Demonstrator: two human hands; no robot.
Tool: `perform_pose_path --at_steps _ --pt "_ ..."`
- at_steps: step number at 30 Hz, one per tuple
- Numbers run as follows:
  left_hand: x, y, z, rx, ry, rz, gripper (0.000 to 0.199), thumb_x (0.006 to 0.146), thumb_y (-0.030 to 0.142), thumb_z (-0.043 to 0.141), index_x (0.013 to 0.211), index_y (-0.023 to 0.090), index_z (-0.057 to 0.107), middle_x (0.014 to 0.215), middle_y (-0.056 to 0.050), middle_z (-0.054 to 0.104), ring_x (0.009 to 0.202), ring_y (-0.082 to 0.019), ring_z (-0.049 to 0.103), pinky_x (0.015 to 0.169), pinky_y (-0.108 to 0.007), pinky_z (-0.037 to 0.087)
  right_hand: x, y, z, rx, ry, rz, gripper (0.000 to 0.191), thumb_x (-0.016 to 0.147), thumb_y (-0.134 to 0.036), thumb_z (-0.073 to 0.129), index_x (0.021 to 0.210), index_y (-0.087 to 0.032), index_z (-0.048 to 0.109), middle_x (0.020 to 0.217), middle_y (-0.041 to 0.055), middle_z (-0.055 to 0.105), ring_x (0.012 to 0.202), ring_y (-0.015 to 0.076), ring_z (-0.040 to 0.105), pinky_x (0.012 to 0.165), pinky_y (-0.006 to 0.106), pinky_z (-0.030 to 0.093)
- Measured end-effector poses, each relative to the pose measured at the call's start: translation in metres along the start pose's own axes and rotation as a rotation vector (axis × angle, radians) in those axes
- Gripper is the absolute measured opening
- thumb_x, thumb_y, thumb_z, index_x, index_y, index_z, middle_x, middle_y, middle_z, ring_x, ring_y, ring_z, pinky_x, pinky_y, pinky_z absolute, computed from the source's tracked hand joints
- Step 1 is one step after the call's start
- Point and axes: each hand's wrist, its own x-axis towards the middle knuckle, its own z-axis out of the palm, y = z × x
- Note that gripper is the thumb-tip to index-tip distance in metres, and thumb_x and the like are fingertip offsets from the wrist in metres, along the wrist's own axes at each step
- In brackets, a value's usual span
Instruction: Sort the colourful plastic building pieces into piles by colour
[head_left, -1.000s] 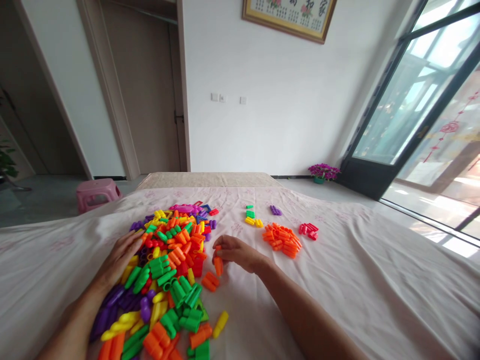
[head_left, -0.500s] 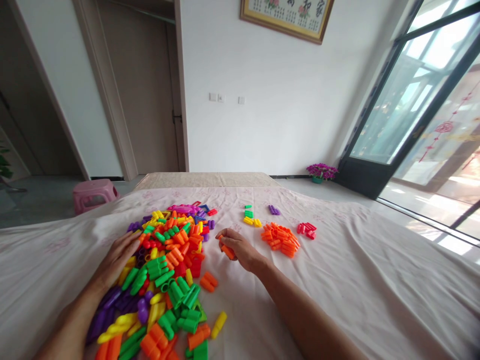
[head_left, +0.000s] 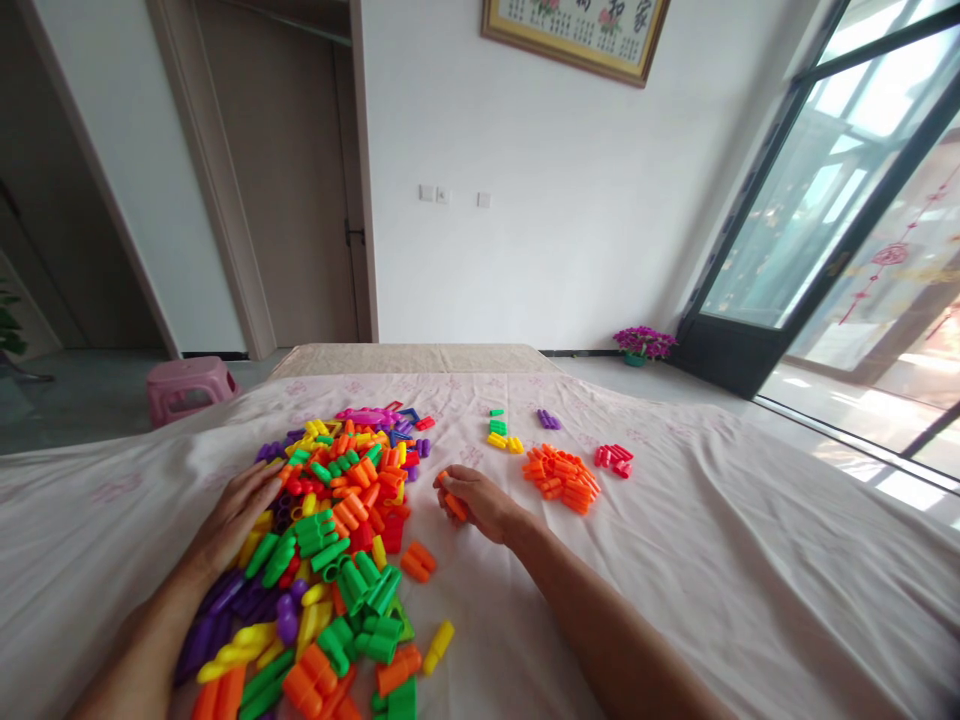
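My left hand [head_left: 238, 510] lies along the left side of a large mixed heap of plastic toy blocks [head_left: 330, 535], its fingers stretched out and the tips touching pieces there. My right hand [head_left: 480, 500] is just to the right of the heap, with its fingers closed around orange toy blocks [head_left: 454, 506]; how many it holds is partly hidden. On the cloth between the heap and my right forearm lies a separate orange block [head_left: 418, 562]. Closer to me is a loose yellow block [head_left: 438, 646].
Right of my right hand sits a pile of orange blocks [head_left: 561, 478]. Small groups of red [head_left: 613, 459], purple [head_left: 547, 419], green [head_left: 497, 427] and yellow blocks [head_left: 505, 442] lie around it. A pale flowered cloth [head_left: 712, 560] covers the surface. A pink stool [head_left: 191, 388] stands at left.
My right hand has turned slightly, and its fingers wrap the orange blocks a little differently. My left hand and the piles look the same.
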Motion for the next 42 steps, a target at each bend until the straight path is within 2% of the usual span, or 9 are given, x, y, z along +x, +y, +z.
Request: perform_pose_path --at_steps 6,11,15,17,22,27,29,32,42 --pt "-0.001 0.001 -0.001 -0.001 -0.020 -0.015 0.059 0.089 0.059 0.044 0.130 0.019 0.058 0.151 -0.010 0.046 0.148 -0.023 0.030 0.125 -0.039 0.017 0.000 0.000 0.003 -0.136 0.050 -0.017 0.022 0.082 -0.039 0.059 0.090 -0.018 0.055 0.060 -0.0078 0.045 0.047 0.0060 0.032 0.045 0.021 0.019" --pt "0.000 -0.001 0.000 0.004 -0.024 -0.024 0.057 0.090 0.057 0.044 0.131 0.020 0.057 0.153 -0.009 0.044 0.148 -0.022 0.029 0.125 -0.041 0.016 -0.004 -0.002 -0.004 -0.547 -0.093 -0.122 0.023 0.080 -0.040 0.068 0.091 -0.019 0.068 0.075 -0.0022 0.061 0.067 0.0098 0.053 0.061 0.021 0.038" --pt "0.000 -0.005 0.000 0.000 -0.023 -0.013 0.058 0.090 0.057 0.044 0.131 0.018 0.057 0.152 -0.010 0.044 0.148 -0.023 0.029 0.124 -0.041 0.016 -0.007 -0.009 -0.008 -0.887 -0.200 -0.106 0.043 0.076 -0.033 0.073 0.119 -0.029 0.070 0.093 -0.0019 0.071 0.080 0.0143 0.063 0.069 0.022 0.044" --pt "0.001 -0.006 0.000 -0.002 -0.020 -0.018 0.058 0.090 0.058 0.044 0.131 0.018 0.057 0.152 -0.010 0.044 0.147 -0.024 0.030 0.124 -0.042 0.017 -0.007 -0.013 -0.010 -0.876 -0.240 -0.080 0.047 0.078 -0.026 0.069 0.124 -0.028 0.067 0.093 -0.0013 0.073 0.080 0.0144 0.065 0.069 0.022 0.045" --pt "0.001 -0.005 0.001 -0.007 -0.013 -0.021 0.060 0.091 0.059 0.043 0.131 0.017 0.058 0.151 -0.010 0.045 0.147 -0.025 0.031 0.124 -0.042 0.017 -0.005 -0.013 -0.012 -0.750 0.021 -0.093 0.036 0.083 -0.030 0.065 0.117 -0.019 0.068 0.092 0.0025 0.070 0.075 0.0132 0.063 0.064 0.022 0.045" --pt "0.001 -0.005 0.001 0.007 -0.018 -0.016 0.060 0.090 0.059 0.045 0.130 0.016 0.057 0.151 -0.012 0.044 0.147 -0.024 0.030 0.124 -0.042 0.016 -0.009 -0.007 0.005 -0.639 -0.168 -0.232 0.037 0.080 -0.020 0.065 0.117 -0.018 0.066 0.103 0.0031 0.069 0.091 0.0151 0.064 0.078 0.025 0.049" --pt "0.001 -0.004 0.000 0.008 -0.019 -0.015 0.060 0.090 0.059 0.044 0.130 0.016 0.057 0.151 -0.012 0.044 0.147 -0.024 0.030 0.124 -0.042 0.016 -0.013 -0.006 0.015 -0.739 -0.239 -0.287 0.037 0.079 -0.026 0.071 0.115 -0.019 0.067 0.109 0.0046 0.067 0.098 0.0176 0.062 0.086 0.028 0.048" --pt "0.001 -0.002 0.000 0.014 -0.011 -0.020 0.059 0.090 0.059 0.045 0.130 0.018 0.058 0.152 -0.012 0.044 0.147 -0.025 0.031 0.124 -0.044 0.017 -0.020 -0.006 0.028 -1.002 -0.193 -0.343 0.057 0.069 -0.040 0.083 0.119 -0.021 0.065 0.118 0.0081 0.061 0.106 0.0233 0.059 0.092 0.033 0.046" --pt "0.001 0.000 -0.001 0.020 0.000 0.004 0.067 0.087 0.064 0.043 0.128 0.014 0.059 0.148 -0.013 0.047 0.145 -0.025 0.034 0.124 -0.041 0.019 -0.036 -0.010 0.042 -1.422 -0.122 -0.281 0.042 0.075 -0.022 0.059 0.116 -0.022 0.059 0.110 0.0096 0.064 0.092 0.0240 0.065 0.069 0.030 0.047"
